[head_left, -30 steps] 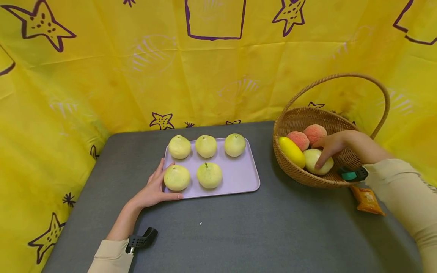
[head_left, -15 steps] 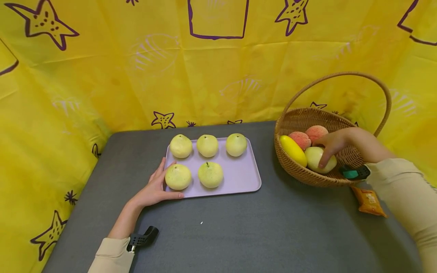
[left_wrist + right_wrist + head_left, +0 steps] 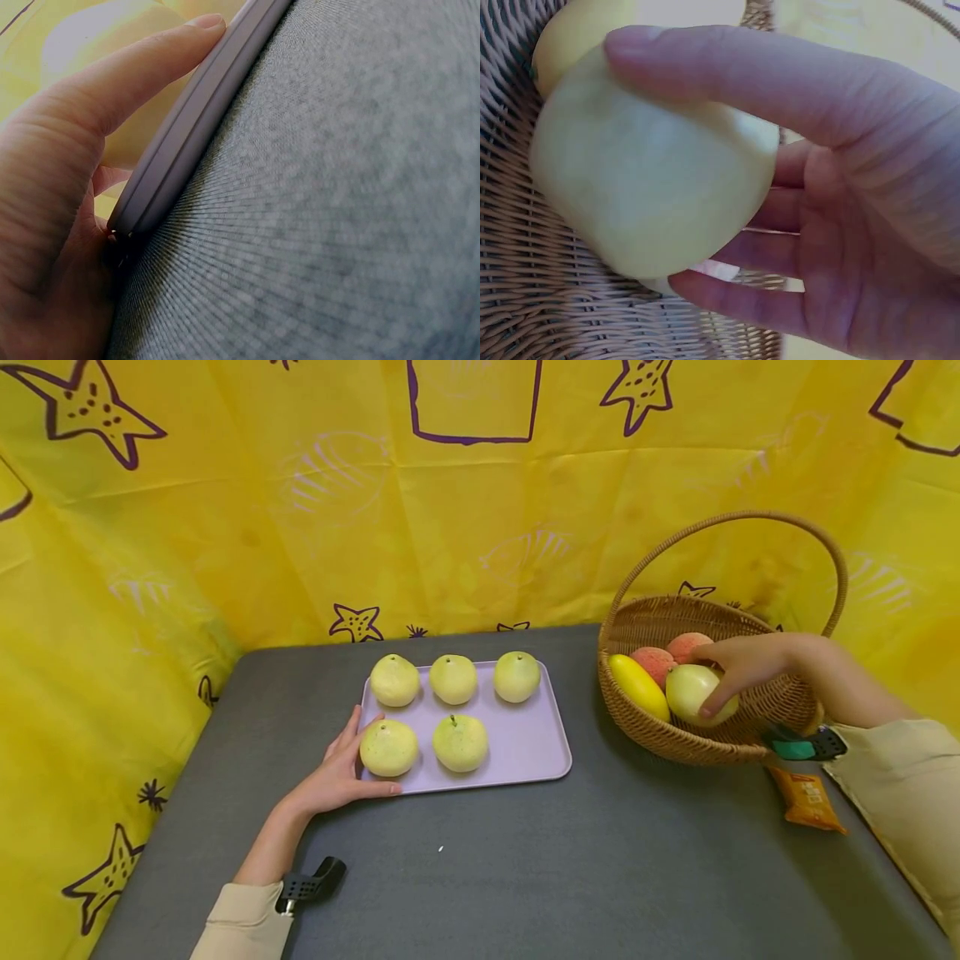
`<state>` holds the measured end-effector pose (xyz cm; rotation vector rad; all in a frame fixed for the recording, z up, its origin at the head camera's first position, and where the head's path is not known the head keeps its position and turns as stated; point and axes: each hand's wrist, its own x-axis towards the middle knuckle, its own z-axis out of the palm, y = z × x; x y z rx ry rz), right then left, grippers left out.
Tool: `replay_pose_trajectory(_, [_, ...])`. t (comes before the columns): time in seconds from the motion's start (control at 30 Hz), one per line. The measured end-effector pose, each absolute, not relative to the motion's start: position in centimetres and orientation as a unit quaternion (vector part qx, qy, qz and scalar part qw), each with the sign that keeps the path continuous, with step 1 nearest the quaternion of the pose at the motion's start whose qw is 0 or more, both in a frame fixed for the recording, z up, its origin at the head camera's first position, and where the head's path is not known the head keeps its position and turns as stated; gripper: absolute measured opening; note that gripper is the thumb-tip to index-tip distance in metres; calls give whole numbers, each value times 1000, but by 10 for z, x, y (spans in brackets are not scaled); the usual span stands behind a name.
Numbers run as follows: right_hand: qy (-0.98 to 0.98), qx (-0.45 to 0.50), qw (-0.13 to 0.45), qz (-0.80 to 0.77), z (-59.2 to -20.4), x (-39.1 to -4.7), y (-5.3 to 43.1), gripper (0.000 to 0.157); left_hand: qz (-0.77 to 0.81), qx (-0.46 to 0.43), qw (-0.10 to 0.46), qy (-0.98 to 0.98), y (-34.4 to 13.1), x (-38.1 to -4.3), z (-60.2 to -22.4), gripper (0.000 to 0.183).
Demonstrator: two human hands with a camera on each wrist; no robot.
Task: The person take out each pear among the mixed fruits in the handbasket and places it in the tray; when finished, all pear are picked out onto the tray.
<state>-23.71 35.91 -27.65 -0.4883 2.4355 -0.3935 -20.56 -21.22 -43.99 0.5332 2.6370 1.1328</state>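
Observation:
My left hand [image 3: 341, 774] lies round the near left corner of a pale purple tray [image 3: 528, 743], thumb along its front rim and fingers stretched up its left side. In the left wrist view, the thumb rests against the rim beside a pear. Several round, pale yellow-green pears sit on the tray, three along the back and two in front. My right hand [image 3: 742, 672] reaches into the wicker basket [image 3: 660, 747] and grips a pale green pear [image 3: 693, 692], its thumb across the front and fingers behind. Beside that pear lie two pinkish peaches [image 3: 651, 662] and a smooth yellow oblong fruit [image 3: 637, 685].
The basket's tall arched handle [image 3: 731, 517] rises above the right forearm. An orange snack packet [image 3: 808, 802] lies by the basket's near right side. Yellow patterned cloth [image 3: 465, 543] hangs behind and to the left of the dark grey tabletop [image 3: 480, 885].
My right hand has lifted the pear slightly within the basket, and the forearm has shifted right, showing more of the basket's inside. The left hand and tray have stayed in place.

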Motion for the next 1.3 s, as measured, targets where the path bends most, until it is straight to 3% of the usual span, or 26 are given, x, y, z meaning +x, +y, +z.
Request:
replay_pose_trajectory(0.43, [947, -191, 166, -200, -270, -209, 351, 76, 388, 180, 112, 897, -212, -206, -440, 113])
replay_pose_trajectory(0.73, [949, -144, 107, -259, -271, -195, 338, 72, 391, 182, 110, 895, -212, -205, -439, 113])
replay_pose_trajectory(1.3, [887, -63, 109, -444, -274, -179, 299, 86, 390, 179, 114, 896, -212, -205, -438, 112])
